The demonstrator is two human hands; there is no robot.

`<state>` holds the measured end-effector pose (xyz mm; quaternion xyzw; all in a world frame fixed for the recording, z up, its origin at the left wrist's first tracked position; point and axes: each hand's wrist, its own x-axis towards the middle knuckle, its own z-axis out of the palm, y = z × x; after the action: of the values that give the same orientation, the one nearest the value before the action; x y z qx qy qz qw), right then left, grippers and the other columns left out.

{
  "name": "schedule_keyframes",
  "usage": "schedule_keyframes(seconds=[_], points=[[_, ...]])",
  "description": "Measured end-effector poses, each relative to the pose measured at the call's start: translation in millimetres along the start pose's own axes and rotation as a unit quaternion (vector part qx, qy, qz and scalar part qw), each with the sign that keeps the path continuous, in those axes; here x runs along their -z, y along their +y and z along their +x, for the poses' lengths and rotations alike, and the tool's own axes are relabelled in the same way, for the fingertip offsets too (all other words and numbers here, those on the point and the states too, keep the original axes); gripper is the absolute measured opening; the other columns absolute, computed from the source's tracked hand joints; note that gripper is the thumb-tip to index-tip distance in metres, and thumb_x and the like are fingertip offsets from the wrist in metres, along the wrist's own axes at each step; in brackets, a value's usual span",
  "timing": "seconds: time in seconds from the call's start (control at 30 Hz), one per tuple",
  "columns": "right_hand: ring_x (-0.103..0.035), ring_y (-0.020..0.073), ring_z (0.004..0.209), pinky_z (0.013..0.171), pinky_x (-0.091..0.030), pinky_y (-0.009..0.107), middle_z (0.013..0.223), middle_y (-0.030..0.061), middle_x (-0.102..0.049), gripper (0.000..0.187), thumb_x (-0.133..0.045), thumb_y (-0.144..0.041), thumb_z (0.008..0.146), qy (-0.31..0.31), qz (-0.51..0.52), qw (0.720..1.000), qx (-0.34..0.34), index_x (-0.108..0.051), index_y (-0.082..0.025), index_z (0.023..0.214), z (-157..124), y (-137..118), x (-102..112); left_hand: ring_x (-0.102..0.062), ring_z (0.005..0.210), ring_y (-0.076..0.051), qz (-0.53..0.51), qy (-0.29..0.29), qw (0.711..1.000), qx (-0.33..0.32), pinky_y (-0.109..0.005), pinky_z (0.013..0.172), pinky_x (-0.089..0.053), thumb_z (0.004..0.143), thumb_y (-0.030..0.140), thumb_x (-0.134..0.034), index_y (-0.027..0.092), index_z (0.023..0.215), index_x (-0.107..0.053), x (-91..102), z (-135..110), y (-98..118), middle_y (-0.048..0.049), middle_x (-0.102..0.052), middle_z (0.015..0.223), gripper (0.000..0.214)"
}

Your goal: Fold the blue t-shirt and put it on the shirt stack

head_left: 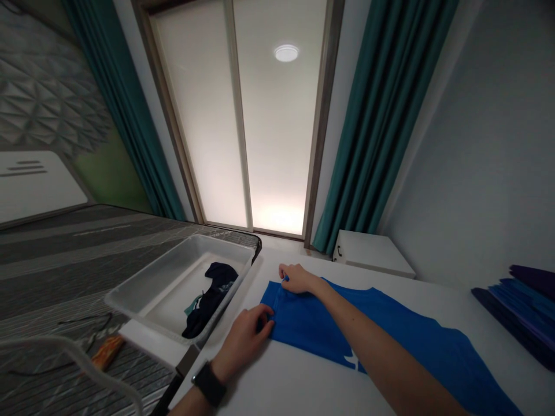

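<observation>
A bright blue garment [314,323] lies stretched across the white table [281,384], with a small white print near its front edge. My left hand [247,338], a dark watch on its wrist, has thumb and fingers closed on the near corner of the garment's left end. Across from it, my right hand [297,278] pinches the far edge close to that same end. A narrow band of the cloth shows between the two hands. My right forearm crosses over the middle of the garment and hides part of it.
Left of the table, a translucent plastic bin [150,274] holds dark clothing [208,306]. Folded blue and purple clothes [515,312] are stacked at the right. Beyond the table stands a white cabinet [375,251]. A grey mattress [56,260] fills the left side.
</observation>
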<state>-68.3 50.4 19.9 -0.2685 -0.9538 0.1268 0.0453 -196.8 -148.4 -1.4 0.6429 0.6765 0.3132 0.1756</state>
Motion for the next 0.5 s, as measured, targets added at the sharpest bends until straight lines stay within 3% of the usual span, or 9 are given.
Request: schedule_keyframes(seconds=[0.1, 0.23, 0.5], points=[[-0.061, 0.0176, 0.081, 0.081, -0.037, 0.030, 0.086, 0.0000, -0.068, 0.026, -0.051, -0.018, 0.083, -0.011, 0.000, 1.000, -0.004, -0.057, -0.024, 0.108, 3, 5, 2, -0.059, 0.077, -0.021, 0.000, -0.006, 1.000, 0.003, -0.029, 0.069, -0.039, 0.086, 0.032, -0.054, 0.023, 0.099, -0.065, 1.3, 0, 3, -0.0026, -0.067, 0.079, 0.019], [-0.062, 0.0176, 0.093, 0.084, -0.036, 0.030, 0.101, 0.0023, -0.069, 0.023, -0.046, -0.018, 0.091, -0.001, -0.010, 1.000, -0.013, -0.056, -0.024, 0.111, 1, 8, -3, -0.059, 0.076, -0.021, -0.004, -0.009, 1.000, 0.002, -0.029, 0.070, -0.039, 0.086, 0.031, -0.054, 0.023, 0.098, -0.065, 2.0, 1, 4, -0.0023, -0.067, 0.078, 0.018], [-0.054, 0.0204, 0.104, 0.089, -0.034, 0.033, 0.110, 0.0078, -0.063, 0.028, -0.037, -0.012, 0.094, 0.078, -0.049, 0.995, -0.042, -0.057, -0.019, 0.112, -13, -3, -16, -0.058, 0.075, -0.020, -0.013, -0.009, 1.000, 0.000, -0.029, 0.068, -0.038, 0.087, 0.029, -0.050, 0.021, 0.096, -0.065, -0.1, 1, 0, -0.0031, -0.067, 0.079, 0.019]])
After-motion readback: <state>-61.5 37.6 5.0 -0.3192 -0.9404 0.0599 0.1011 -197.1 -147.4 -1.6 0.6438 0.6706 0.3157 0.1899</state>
